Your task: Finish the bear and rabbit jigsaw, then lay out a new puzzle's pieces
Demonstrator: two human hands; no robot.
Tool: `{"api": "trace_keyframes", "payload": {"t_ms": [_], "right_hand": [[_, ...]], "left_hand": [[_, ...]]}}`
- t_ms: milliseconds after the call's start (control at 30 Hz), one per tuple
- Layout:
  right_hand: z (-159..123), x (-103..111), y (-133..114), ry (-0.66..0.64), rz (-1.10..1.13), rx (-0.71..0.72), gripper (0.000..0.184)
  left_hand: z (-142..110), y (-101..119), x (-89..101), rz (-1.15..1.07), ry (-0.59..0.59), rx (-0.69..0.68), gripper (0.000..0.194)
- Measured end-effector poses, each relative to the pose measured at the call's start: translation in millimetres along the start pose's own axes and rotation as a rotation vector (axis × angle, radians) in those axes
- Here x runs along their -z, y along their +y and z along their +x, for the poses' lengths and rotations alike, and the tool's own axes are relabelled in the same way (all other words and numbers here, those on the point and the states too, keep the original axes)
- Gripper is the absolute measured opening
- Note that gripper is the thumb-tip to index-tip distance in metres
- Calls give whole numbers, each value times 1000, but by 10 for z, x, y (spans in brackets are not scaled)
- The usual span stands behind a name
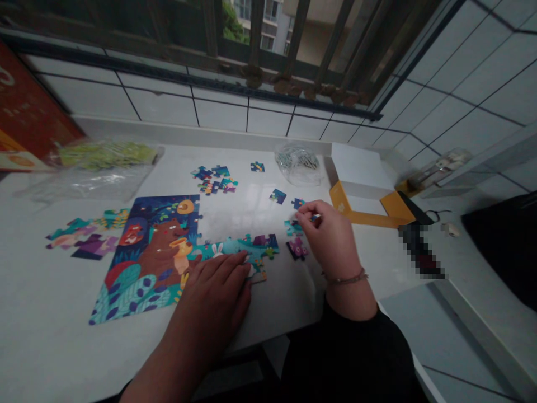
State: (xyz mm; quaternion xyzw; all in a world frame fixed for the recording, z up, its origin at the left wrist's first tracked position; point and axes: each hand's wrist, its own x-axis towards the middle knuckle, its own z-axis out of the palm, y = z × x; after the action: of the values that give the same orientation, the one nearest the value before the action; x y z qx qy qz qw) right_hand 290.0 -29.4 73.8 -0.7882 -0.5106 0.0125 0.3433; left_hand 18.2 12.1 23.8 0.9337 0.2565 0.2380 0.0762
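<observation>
The left hand (220, 284) lies flat on the four o'clock end of the bear jigsaw puzzle (161, 243) on the table (37, 302). At three o'clock, the right hand (329, 238) pinches; one cannot tell on what. Loose jigsaw pieces (297, 249) look light, stiff; hold edges, knobs may bend.

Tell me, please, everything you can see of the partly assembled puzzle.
The partly assembled puzzle lies flat, picture up, on the white counter. Its joined pieces look like printed card. The larger left block shows a brown bear with a yellow-rimmed jar, against dark blue above and teal leaves below. A lower strip with a white rabbit extends right, its edges still uneven with tabs. The left hand lies over this strip, hiding part.
</observation>
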Motion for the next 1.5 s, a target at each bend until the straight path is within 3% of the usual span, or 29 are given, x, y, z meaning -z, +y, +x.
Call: {"api": "trace_keyframes", "payload": {"t_ms": [100,267,433,567,800,1033,1200,1500], "right_hand": [[8,339,241,96,-148,-151,13],[-65,582,454,23,-311,-274,13],[-99,455,310,-133,-302,-217,8],[-78,277,229,-183,-316,-178,7],[-29,65,229,-159,-348,-149,8],[-25,-39,177,-121,-330,-84,22],[3,-28,289,3,-332,-87,24],[-37,-132,485,-142,-382,-104,34]], "left_hand": [[-10,-29,-17,-3,5,-23,28],[-12,-47,-58,19,16,-6,30],[6,-43,-52,40,11,6,31],[23,-28,-17,60,10,-4,31],[29,-1,-4,48,13,1,29],[8,-12,-23,45,3,11,27],[8,2,-19,22,27,4,26],[-2,63,40,-39,-2,57,25]]}}
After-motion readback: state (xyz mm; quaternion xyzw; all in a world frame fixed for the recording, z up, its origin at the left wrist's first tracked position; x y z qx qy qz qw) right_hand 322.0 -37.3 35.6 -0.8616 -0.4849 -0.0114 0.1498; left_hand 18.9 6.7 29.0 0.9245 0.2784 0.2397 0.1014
